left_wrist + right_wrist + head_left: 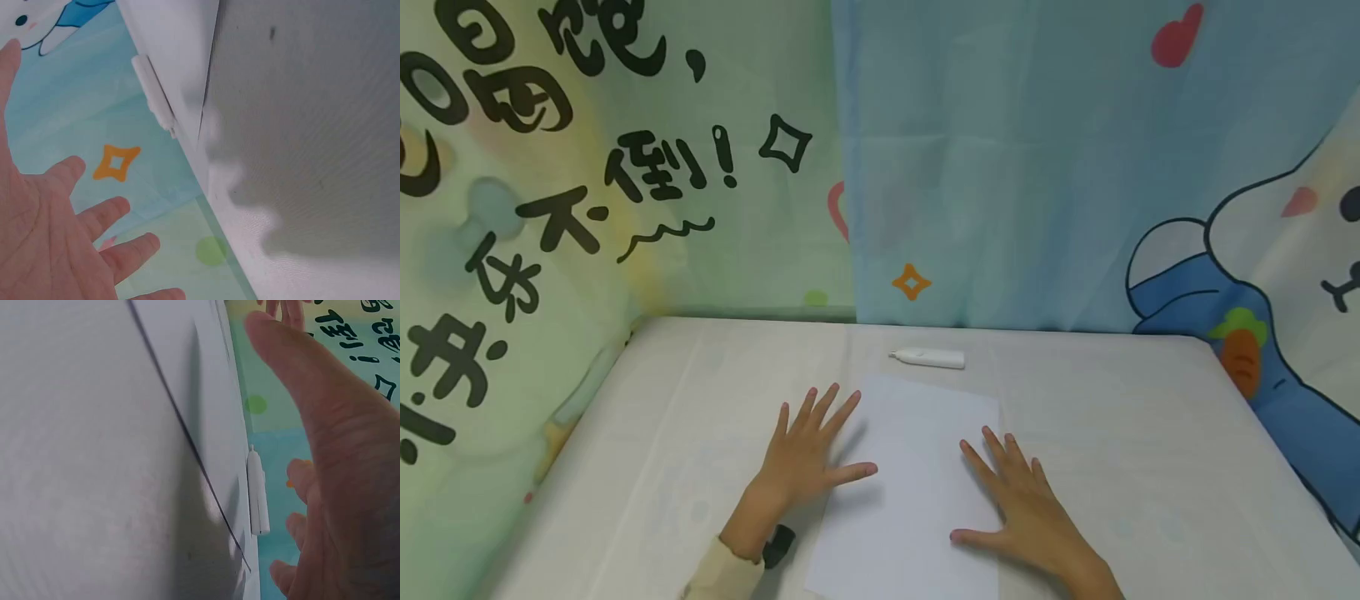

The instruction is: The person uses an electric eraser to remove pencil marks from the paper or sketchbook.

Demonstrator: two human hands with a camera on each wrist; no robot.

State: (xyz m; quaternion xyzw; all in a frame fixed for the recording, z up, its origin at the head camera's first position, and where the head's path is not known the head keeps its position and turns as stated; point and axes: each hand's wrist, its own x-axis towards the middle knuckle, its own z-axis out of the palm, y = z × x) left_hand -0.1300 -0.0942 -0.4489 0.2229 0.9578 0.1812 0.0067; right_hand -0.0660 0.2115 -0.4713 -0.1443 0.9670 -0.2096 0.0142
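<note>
A white sheet of paper (917, 492) lies on the white-covered table, its long sides running away from the person. Over its left edge my left hand (805, 458) hovers with fingers spread and nothing held. My right hand (1018, 512) is likewise spread above the right edge, holding nothing. Both hands cast shadows below them. Beyond the paper's far edge lies a white pen-like tool (931, 358) with a narrow tip pointing left. The same tool (153, 94) shows in the left wrist view, and the right wrist view has it (257, 492) beside the right fingers.
The white tablecloth (1097, 392) reaches to a printed fabric backdrop (985, 167) behind the table. Another printed cloth (737, 258) with large black lettering hangs along the left side. A dark strap piece (778, 546) sits by the left wrist.
</note>
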